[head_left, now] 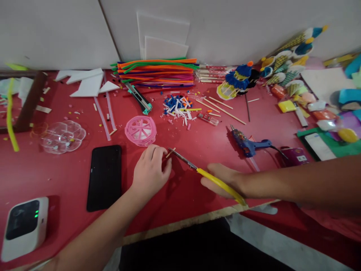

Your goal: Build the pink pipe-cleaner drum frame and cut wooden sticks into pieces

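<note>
My left hand (150, 167) is closed in a pinch around a short thin wooden stick (170, 152), whose end pokes out past the fingertips. My right hand (221, 178) grips a pair of scissors with yellow handles (218, 182). The metal blades (183, 159) point left, and their tips reach the stick at my left fingers. Whether the blades touch the stick I cannot tell. Just beyond my left hand lies a pink round spoked piece (141, 130). Several longer wooden sticks (225, 111) lie farther back on the red table (180, 203).
A black phone (104, 177) and a white device (25, 227) lie to the left. A blue glue gun (248, 143) with a cord rests at right. Behind are a cutter (138, 98), a heap of small scraps (177, 106), pipe cleaners (158, 73) and a blue-and-yellow craft figure (238, 81).
</note>
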### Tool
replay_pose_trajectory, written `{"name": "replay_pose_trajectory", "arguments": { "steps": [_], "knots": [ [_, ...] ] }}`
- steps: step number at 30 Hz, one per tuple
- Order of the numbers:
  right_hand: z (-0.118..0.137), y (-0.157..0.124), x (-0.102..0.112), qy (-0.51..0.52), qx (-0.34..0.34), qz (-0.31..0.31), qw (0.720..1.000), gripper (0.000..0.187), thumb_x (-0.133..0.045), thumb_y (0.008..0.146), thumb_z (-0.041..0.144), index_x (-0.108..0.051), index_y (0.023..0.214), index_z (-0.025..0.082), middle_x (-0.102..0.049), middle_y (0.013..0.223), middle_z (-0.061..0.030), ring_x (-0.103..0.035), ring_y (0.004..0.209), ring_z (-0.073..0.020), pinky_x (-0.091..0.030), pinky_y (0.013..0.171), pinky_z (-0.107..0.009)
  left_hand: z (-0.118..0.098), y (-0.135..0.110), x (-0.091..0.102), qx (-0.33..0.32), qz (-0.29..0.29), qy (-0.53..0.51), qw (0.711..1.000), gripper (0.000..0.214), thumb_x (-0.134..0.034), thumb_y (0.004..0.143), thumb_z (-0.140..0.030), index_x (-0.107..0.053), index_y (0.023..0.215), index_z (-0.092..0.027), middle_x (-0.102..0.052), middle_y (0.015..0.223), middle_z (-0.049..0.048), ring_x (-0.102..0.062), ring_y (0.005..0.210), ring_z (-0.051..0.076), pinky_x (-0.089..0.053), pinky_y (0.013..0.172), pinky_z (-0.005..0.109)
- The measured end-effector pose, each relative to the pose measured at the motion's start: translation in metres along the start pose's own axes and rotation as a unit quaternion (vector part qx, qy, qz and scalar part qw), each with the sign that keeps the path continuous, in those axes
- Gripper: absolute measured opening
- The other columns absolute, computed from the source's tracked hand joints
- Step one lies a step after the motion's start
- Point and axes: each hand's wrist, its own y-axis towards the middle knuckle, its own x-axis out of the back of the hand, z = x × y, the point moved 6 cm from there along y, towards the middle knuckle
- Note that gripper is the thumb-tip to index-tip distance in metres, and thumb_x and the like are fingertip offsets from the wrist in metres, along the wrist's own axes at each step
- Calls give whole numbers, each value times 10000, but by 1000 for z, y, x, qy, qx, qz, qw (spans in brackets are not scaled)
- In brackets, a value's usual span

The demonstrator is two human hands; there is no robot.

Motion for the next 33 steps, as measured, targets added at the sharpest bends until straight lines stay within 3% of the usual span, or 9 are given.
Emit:
{"name": "replay_pose_trajectory", "arguments": {
  "steps": [5,9,12,14,16,19,24,29,33],
  "knots": [
    [8,-10,2,-41,20,-19,999,334,-465,791,156,-335,489,213,-230,480,61,-238,462,-84,-269,478,-262,1,2,1,-4,6,-13,1000,41,-560,890,-235,-545,868,-204,-659,819,50,-620,770,213,-492,709,335],
    [14,-9,11,-134,103,-75,983,273,-497,814,233,-481,545,192,-413,509,22,-424,496,-109,-291,505,-257,6,0,17,34,-85,-83,992,23,-579,888,-202,-561,899,-209,-649,768,-5,-592,630,129,-465,585,244],
    [21,-6,25,-253,179,-200,930,226,-511,829,348,-632,773,166,-635,732,-79,-613,688,-209,-359,585,-285,6,-4,32,46,-180,-144,972,48,-598,882,-209,-565,917,-213,-610,726,-33,-566,579,93,-461,548,206],
    [26,-5,33,-308,202,-288,884,315,-498,838,403,-655,933,146,-678,906,-143,-654,814,-261,-389,638,-306,5,-7,37,47,-209,-184,959,75,-601,881,-216,-567,948,-213,-614,754,-27,-585,616,93,-485,571,200],
    [29,-3,36,-317,207,-337,862,360,-486,843,426,-655,982,140,-676,975,-163,-662,874,-280,-399,655,-310,5,-7,40,51,-220,-212,951,87,-590,890,-222,-578,975,-214,-633,819,-6,-609,673,102,-513,607,213],
    [36,2,32,-302,221,-354,857,354,-492,834,438,-659,948,148,-676,959,-151,-664,870,-271,-382,630,-299,9,-7,45,66,-246,-241,937,99,-621,873,-240,-593,963,-208,-624,914,25,-608,727,114,-531,616,229],
    [37,7,21,-302,262,-355,845,296,-560,785,436,-655,869,169,-677,865,-111,-641,762,-222,-316,582,-278,10,-5,47,47,-253,-220,941,77,-653,825,-161,-608,773,-194,-621,830,6,-587,712,107,-490,578,199],
    [20,13,22,-289,250,-381,842,244,-548,805,401,-642,789,177,-669,748,-87,-613,656,-196,-246,549,-280,11,-8,32,62,-225,-311,921,122,-651,827,-143,-628,930,-203,-622,883,9,-606,703,88,-520,587,174],
    [16,17,22,-289,267,-390,833,219,-541,796,374,-637,770,178,-672,732,-83,-611,633,-197,-239,549,-282,14,-10,25,82,-221,-332,913,79,-665,819,-139,-648,866,-200,-642,839,10,-626,738,100,-526,603,169]
  ]
}}
